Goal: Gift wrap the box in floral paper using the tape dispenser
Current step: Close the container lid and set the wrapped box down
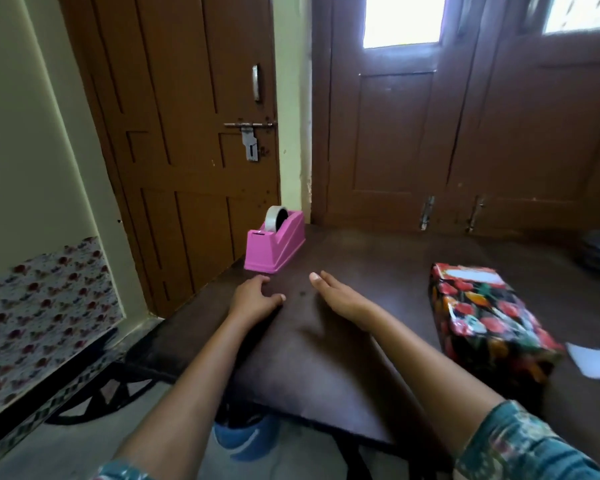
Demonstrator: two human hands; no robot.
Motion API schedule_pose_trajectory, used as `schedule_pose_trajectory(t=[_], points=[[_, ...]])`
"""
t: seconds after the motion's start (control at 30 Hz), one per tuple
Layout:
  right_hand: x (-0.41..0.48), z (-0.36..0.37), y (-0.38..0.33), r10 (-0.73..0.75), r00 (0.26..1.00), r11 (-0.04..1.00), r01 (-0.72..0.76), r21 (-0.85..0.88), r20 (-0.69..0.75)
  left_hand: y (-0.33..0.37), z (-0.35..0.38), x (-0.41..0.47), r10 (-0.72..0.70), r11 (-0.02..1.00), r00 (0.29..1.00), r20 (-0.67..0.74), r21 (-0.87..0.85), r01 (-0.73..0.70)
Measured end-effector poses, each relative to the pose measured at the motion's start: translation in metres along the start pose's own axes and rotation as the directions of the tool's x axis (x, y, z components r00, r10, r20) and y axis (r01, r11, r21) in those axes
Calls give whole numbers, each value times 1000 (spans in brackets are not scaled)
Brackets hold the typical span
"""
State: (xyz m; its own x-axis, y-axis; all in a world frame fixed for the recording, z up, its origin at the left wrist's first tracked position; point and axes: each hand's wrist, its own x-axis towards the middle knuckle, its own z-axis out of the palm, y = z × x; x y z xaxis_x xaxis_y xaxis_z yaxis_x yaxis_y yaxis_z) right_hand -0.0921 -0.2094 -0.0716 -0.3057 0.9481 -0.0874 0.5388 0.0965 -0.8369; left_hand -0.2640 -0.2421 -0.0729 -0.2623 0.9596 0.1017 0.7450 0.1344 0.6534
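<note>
A dark brown table point(326, 341) stands against brown wooden doors point(187, 133) and a pale green wall point(21, 133). A pink tape dispenser point(275, 242) holding a roll of tape sits at the table's far left corner. The box point(489, 322), already covered in floral paper, lies on the right side, with a white scrap point(594, 360) just beside it. Both hands rest on the tabletop near the dispenser, holding nothing: the left hand point(255, 299) with loosely spread fingers, the right hand point(342, 297) flat with straight fingers together.

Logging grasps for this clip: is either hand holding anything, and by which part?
Nothing is held: left hand and right hand are open over the table.
</note>
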Motion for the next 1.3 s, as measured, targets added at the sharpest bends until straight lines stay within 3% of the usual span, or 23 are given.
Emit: schedule_pose_trajectory(t=[0.2,0.33,0.5,0.57,0.63,0.7,0.8,1.03,1.3], points=[[-94,-48,-14,-178,976,980,188,72,-125,76,11,-64,177,976,984,-2,-131,-176],[-142,-91,-8,-278,907,944,319,85,-317,135,29,-98,256,936,966,-21,-243,-254],[-176,-131,35,-251,824,968,219,-124,-507,178,65,-117,271,898,962,30,-368,-241],[-179,-139,54,-203,847,973,119,-196,-491,186,79,-121,251,891,963,94,-411,-192],[-179,-147,69,-112,877,986,38,-165,-467,191,94,-122,220,885,961,170,-449,-123],[-176,-152,82,2,893,997,-35,-65,-450,192,106,-122,201,874,958,205,-479,-81],[-172,-153,93,105,898,982,-26,187,-426,191,117,-121,197,852,958,208,-520,-62],[-143,-155,105,65,917,950,64,306,-393,193,125,-96,183,881,962,201,-467,-70],[-74,-187,109,131,933,943,-12,332,-336,203,149,-24,173,903,964,204,-423,-73]])
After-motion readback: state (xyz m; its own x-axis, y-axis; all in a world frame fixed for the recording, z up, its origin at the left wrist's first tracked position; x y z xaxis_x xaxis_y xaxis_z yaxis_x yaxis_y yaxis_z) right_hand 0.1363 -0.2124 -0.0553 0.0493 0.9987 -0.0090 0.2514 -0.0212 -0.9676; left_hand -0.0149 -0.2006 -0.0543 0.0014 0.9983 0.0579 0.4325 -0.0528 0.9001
